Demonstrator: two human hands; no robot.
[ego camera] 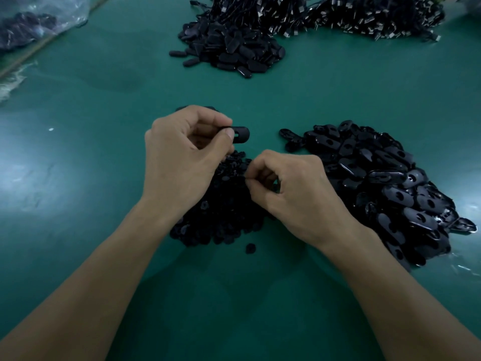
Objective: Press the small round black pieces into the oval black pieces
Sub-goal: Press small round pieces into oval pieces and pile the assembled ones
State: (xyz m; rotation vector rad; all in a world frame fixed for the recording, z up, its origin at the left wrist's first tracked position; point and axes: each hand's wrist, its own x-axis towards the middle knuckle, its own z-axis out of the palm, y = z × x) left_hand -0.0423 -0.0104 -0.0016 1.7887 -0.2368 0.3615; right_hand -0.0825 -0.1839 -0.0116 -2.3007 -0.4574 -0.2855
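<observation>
My left hand (pixel 182 157) pinches one oval black piece (pixel 240 134) between thumb and forefinger, a little above the table. Below it lies a heap of small round black pieces (pixel 221 220). My right hand (pixel 291 188) sits on the top of that heap with thumb and forefinger pinched together at its left side; what they hold is too small and dark to make out. A big heap of oval black pieces (pixel 390 188) lies just right of my right hand. One round piece (pixel 250 248) lies alone in front of the small heap.
On the green table (pixel 104 100), a further pile of oval pieces (pixel 234 48) lies at the back centre, with a pile of corded black parts (pixel 377 16) to its right. A clear plastic bag (pixel 33 24) of dark parts lies at the back left.
</observation>
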